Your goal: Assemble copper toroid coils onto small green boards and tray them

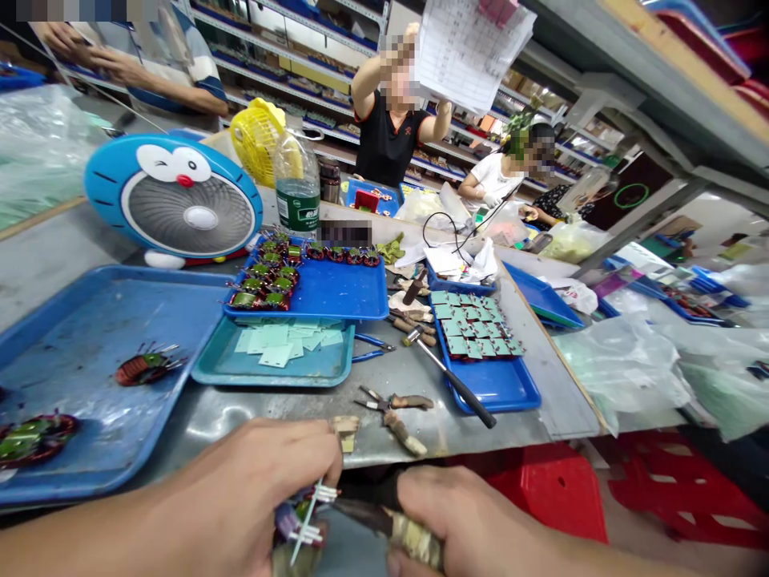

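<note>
While the left hand (180, 497) pinches a small wire coil (299, 521), the right hand (462, 521) grips pliers (414, 541) with wrapped handles. The pliers lie sideways, tips pointing left at the coil. Both hands sit at the near edge of the desk (240, 425). Behind the hands lie spare pliers (393, 414), and past those, a blue tray of coils (342, 292).

an electronics workshop: coil trays (342, 292), pliers (393, 405), stocked parts shelves (282, 80).

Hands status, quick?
Left hand holding wound toroid coil. Right hand gripping tape-handled pliers, nose close to the coil.
</note>
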`<move>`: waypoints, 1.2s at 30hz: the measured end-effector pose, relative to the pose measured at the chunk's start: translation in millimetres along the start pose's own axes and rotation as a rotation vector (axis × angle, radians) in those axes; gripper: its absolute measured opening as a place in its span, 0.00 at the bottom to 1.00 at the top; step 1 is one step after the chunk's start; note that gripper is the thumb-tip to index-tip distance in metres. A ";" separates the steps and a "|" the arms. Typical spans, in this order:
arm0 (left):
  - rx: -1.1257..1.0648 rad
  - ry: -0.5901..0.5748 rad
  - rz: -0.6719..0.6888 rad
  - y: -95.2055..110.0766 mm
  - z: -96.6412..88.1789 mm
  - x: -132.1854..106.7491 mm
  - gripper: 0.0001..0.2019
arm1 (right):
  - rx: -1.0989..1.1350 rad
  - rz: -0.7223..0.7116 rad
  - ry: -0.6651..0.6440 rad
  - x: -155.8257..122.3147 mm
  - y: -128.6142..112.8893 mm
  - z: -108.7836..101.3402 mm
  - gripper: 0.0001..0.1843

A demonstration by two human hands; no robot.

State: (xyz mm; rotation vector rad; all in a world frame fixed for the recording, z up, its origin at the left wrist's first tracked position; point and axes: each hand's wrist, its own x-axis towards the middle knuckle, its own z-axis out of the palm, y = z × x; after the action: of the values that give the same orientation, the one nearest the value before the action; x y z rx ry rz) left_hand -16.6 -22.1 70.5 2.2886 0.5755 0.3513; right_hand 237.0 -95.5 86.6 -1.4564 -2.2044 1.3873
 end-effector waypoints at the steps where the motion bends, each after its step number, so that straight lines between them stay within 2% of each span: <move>1: -0.022 -0.032 -0.023 0.4 1.7 -4.0 0.10 | 0.052 -0.001 -0.034 -1.4 3.0 2.9 0.15; 4: -0.058 -0.098 -0.085 -0.6 4.7 -9.5 0.11 | 0.056 -0.001 -0.049 -3.5 10.7 10.6 0.15; 7: -0.010 -0.055 -0.048 -4.5 1.6 -3.3 0.07 | -0.077 0.008 0.080 -2.9 10.8 11.4 0.07; 9: 0.025 -0.037 -0.036 -7.9 -2.8 3.2 0.08 | -0.050 0.016 0.122 -2.4 6.0 8.1 0.09; 11: 0.046 -0.038 -0.066 -10.7 -6.4 8.2 0.09 | 0.011 0.038 0.110 -2.0 -0.3 4.4 0.12; 14: 0.051 -0.048 -0.126 -11.8 -8.1 11.9 0.10 | 0.051 0.075 0.093 -0.6 -7.4 2.6 0.11; 18: 0.048 -0.062 -0.121 -9.4 -6.9 13.6 0.12 | -0.029 0.077 0.089 2.5 -8.0 5.0 0.05; 26: 0.036 -0.086 -0.138 -6.5 -6.3 16.2 0.10 | -0.077 0.068 0.097 6.4 -4.5 5.0 0.05; 30: 0.018 -0.072 -0.133 -11.3 -5.8 18.3 0.09 | -0.123 0.086 0.121 4.8 -1.8 4.4 0.04; 33: -0.087 0.014 -0.204 -20.4 -3.5 15.2 0.10 | -0.047 0.063 0.215 1.3 6.0 2.5 0.06; 36: -0.407 0.097 -0.375 -28.5 2.6 10.6 0.17 | 0.237 0.051 0.318 1.5 21.3 8.7 0.14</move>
State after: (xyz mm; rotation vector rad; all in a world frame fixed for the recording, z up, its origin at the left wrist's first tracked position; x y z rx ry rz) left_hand -14.9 -0.4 49.0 1.7402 0.8783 0.3571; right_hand 245.0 -97.5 65.2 -1.5326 -1.7589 1.2760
